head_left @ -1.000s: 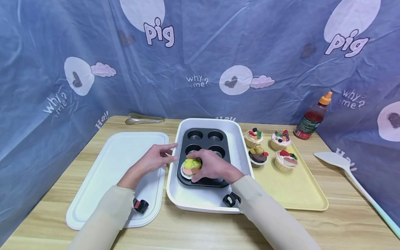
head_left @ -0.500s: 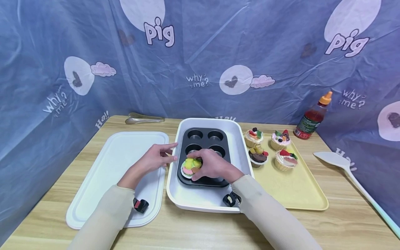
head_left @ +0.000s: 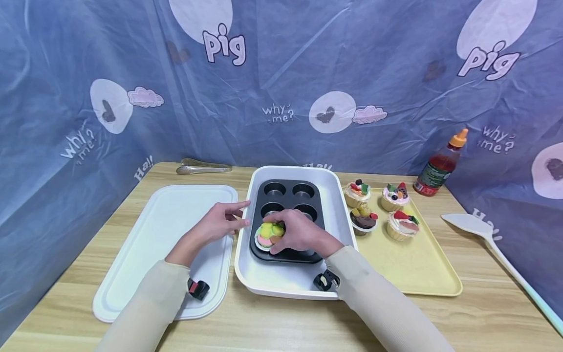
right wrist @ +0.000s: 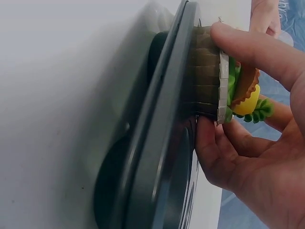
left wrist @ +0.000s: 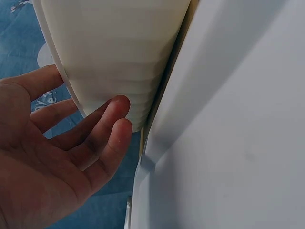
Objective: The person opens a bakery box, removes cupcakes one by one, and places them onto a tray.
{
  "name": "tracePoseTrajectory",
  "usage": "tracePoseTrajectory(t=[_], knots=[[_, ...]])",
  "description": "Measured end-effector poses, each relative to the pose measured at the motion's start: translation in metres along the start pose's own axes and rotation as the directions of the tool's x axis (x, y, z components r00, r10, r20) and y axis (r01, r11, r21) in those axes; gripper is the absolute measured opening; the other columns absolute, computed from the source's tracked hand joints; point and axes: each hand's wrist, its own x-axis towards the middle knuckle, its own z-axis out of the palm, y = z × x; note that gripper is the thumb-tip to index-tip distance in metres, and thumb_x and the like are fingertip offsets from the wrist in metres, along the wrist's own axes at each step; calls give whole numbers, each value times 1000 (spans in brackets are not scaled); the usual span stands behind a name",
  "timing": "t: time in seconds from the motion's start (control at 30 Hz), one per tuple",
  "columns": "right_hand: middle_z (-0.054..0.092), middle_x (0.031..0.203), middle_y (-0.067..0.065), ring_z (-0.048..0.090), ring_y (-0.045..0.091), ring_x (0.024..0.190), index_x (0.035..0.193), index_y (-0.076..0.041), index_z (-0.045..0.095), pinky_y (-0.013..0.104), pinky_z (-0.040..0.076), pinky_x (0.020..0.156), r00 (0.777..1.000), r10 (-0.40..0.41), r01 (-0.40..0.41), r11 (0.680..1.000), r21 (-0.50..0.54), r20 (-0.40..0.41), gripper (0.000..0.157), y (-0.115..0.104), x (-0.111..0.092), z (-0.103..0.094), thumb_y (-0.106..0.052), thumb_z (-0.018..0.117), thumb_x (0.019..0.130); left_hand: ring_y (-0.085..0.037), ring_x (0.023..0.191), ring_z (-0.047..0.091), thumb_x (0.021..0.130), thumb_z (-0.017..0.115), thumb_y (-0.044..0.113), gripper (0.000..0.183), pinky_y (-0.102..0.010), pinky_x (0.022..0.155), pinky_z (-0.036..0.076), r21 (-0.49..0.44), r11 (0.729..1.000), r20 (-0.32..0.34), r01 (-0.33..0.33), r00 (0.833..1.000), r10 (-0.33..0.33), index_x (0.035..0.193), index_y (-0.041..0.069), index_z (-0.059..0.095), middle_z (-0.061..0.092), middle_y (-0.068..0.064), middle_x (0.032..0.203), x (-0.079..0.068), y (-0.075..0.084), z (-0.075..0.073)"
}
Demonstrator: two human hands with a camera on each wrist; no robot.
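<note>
A cupcake (head_left: 266,235) with yellow, green and pink topping is at the front left cup of the dark muffin tin (head_left: 290,186). My right hand (head_left: 301,231) pinches it by its sides, thumb against fingers. Much of the brown wrapper (right wrist: 205,71) stands above the tin's face in the right wrist view. The tin lies inside a deep white tray (head_left: 264,286). My left hand (head_left: 217,224) is at that tray's left side, fingertips right at the rim and fingers loosely extended. Several cups of the tin show bare; the front right one is partly hidden by my right hand.
A flat white tray (head_left: 154,244) lies on the left, under my left forearm. On the right, a yellow tray (head_left: 409,274) bears several cupcakes (head_left: 402,226). Beyond stand a sauce bottle (head_left: 437,168) and a long white spatula (head_left: 492,239). Metal tongs (head_left: 204,167) lie at the back left.
</note>
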Motion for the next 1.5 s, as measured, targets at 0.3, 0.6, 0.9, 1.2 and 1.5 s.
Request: tracePoseTrajectory(t=[0.3,0.6,0.9,1.2,1.5], knots=[[69,130,1,62,14,98,128,-11,70,33,52,90,1000,-8,8,1000,17,-5,65,2,0,0,-16,94,67,-16,77,60,94,71,12,57,-30,64,55,-3,1000,5,3,1000,-3,147,7,52,65,-23,116,0,1,1],[70,125,3,62,13,96,128,-11,70,30,52,87,1000,-11,12,999,37,-3,65,2,1,0,-15,93,68,-19,76,60,94,71,12,57,-29,63,55,-6,1000,5,-7,1000,7,147,6,52,66,-23,115,0,1,0],[73,118,2,61,12,92,127,-13,70,29,51,84,1000,-5,6,999,38,-15,65,2,0,-1,-16,94,67,-15,77,60,94,70,13,57,-29,65,56,-1,1000,8,-1,1000,1,147,7,51,65,-23,117,0,1,0],[73,117,3,65,11,95,129,-12,69,29,54,89,998,13,-2,984,181,-60,68,3,2,-1,-17,95,66,-18,78,61,94,70,14,57,-30,66,55,-8,1000,8,9,1000,-9,148,8,51,65,-23,119,-1,0,-2],[73,118,1,65,14,98,129,-13,69,33,54,91,997,15,0,979,205,-74,70,1,-2,-8,-19,95,65,-16,75,61,94,71,13,57,-29,64,55,-11,1000,6,-8,1000,8,148,7,51,66,-23,117,0,-2,0]])
